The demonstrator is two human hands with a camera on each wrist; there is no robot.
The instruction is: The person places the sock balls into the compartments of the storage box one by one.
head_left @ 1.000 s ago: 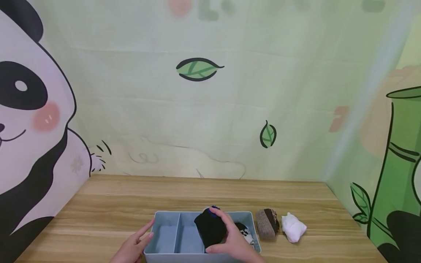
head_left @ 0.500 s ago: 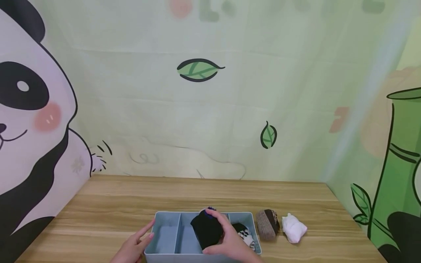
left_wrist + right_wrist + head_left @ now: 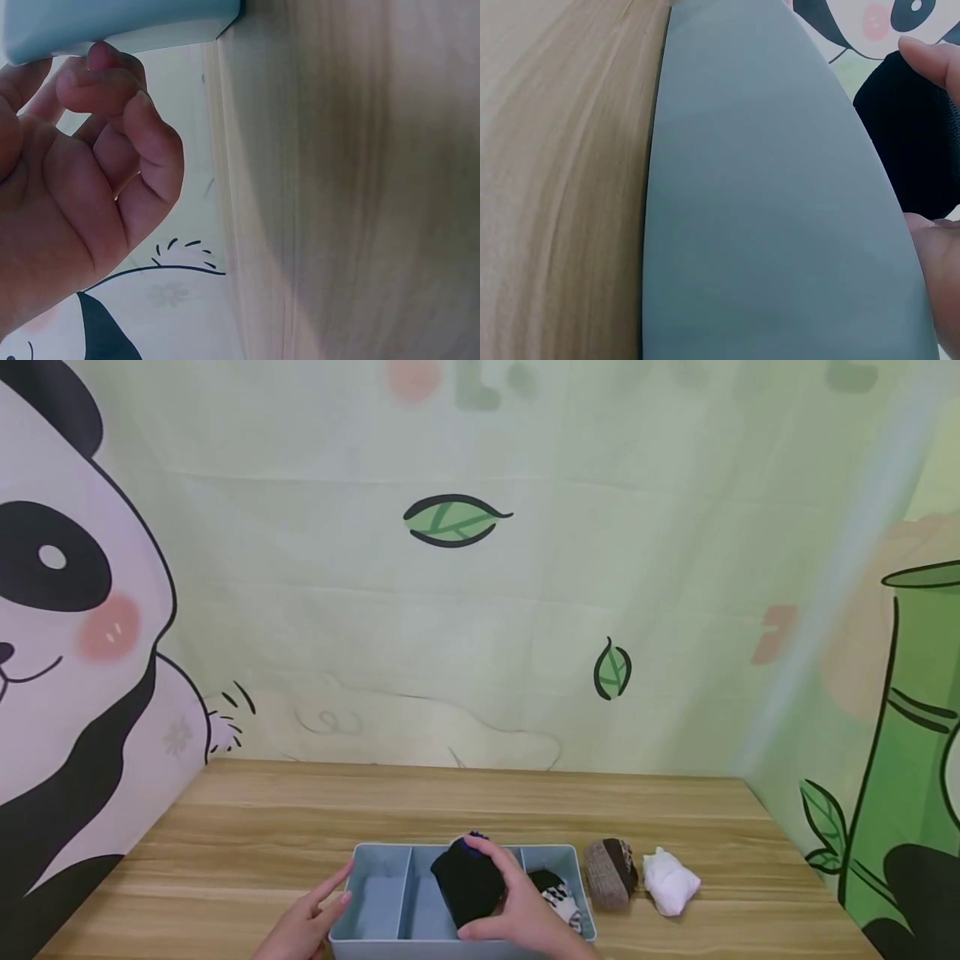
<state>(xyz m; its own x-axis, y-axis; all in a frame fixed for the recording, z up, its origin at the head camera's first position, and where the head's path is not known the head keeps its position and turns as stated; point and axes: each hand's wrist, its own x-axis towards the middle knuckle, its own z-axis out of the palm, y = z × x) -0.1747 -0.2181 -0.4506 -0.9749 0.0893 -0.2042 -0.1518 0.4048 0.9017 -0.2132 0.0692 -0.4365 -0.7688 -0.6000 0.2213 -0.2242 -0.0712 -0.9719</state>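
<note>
A: Hands first?
B: Left hand (image 3: 300, 922) is at the left end of the box (image 3: 420, 950), fingertips touching it. Index fairly straight, other fingers loosely bent per left wrist cam. Right hand (image 3: 525, 910) pinches the black sock bundle (image 3: 467, 887), thumb on the near side, fingers round the far side.
A: Where's that bundle exactly?
B: Over the middle of the box, tilted, part of it above the near rim. Blue trim on its far end. Can't tell if its underside touches the box floor; near rim and thumb hide it.
A: Rest of the box?
B: Light blue, divided. Black-and-white socks (image 3: 561, 900) in the far-right compartment, partly behind the right hand.
A: Outside it?
B: Grey-brown sock bundle (image 3: 609, 875) just beside the right end, dark band on it. White bundle (image 3: 671, 882) next to that, further right. All on a wood-grain table (image 3: 300, 810).
A: Behind?
B: Pale green backdrop (image 3: 337, 610): printed panda (image 3: 135, 560) left, two leaves mid, green bamboo (image 3: 911, 652) right.
</note>
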